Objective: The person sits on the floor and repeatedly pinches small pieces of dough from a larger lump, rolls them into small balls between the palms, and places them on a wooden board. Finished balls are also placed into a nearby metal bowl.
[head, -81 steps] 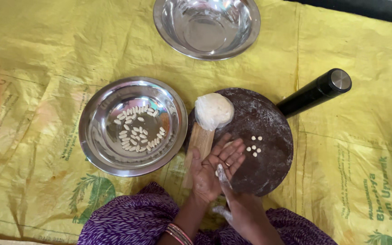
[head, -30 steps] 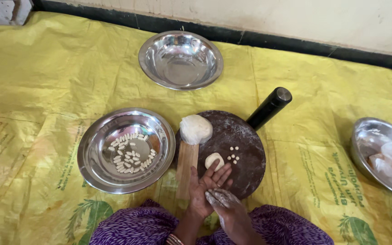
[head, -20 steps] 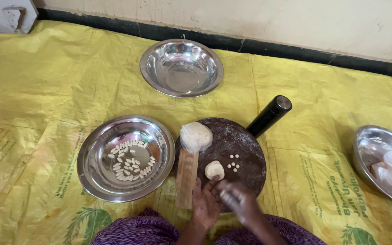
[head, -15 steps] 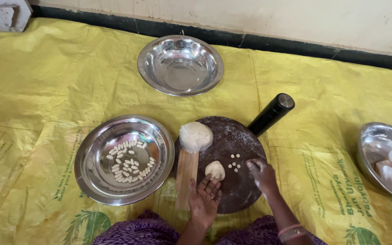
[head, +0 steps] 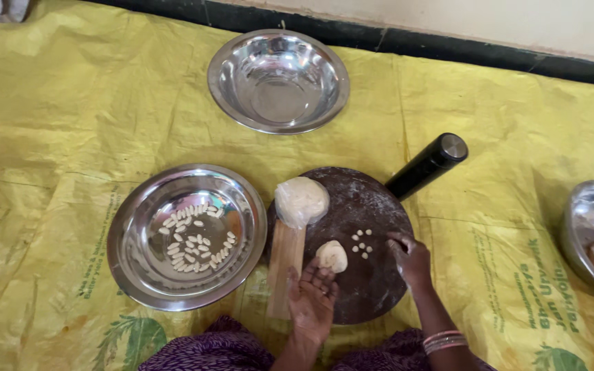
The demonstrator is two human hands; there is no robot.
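A round dark board lies on the yellow sheet in front of me. On it sit a big dough ball, a small dough lump and several tiny dough pieces. My left hand rests palm up at the board's near edge, fingers apart, just below the small lump and holding nothing. My right hand is curled on the board's right side, fingertips beside the tiny pieces. A wooden strip lies under the big ball.
A steel plate at the left holds several small dough pieces. A steel bowl stands at the back. A black cylinder lies at the board's upper right. Another steel bowl with white lumps sits at the right edge.
My hands were together in front of me with dough between them. The small lump now lies on the board, my right hand has moved right onto the board, and my left hand lies open.
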